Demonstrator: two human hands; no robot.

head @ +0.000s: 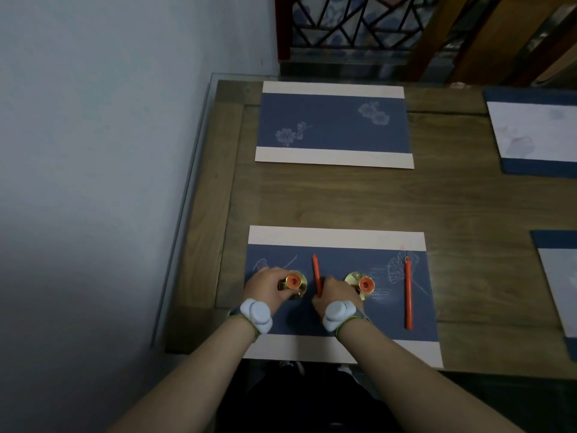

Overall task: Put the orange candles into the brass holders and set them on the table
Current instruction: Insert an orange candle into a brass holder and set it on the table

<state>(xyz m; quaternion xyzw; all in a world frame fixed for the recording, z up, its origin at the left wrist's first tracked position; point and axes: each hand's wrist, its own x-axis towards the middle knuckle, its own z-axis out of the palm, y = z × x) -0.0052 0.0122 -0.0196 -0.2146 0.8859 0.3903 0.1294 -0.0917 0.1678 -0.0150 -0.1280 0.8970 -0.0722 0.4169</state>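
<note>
Two brass holders stand on the near blue placemat (343,239), each with an orange cup on top. My left hand (265,290) is closed around the left holder (293,284). One orange candle (316,270) lies between the holders, pointing away from me. My right hand (335,293) is closed on its near end. The back of that hand covers part of the right holder (363,284). A second orange candle (408,292) lies loose on the mat, right of the right holder.
The wooden table (343,198) has a glass top and meets a grey wall on its left. A second blue placemat (334,125) lies at the far side. Two more mats (537,132) (559,276) reach in from the right edge.
</note>
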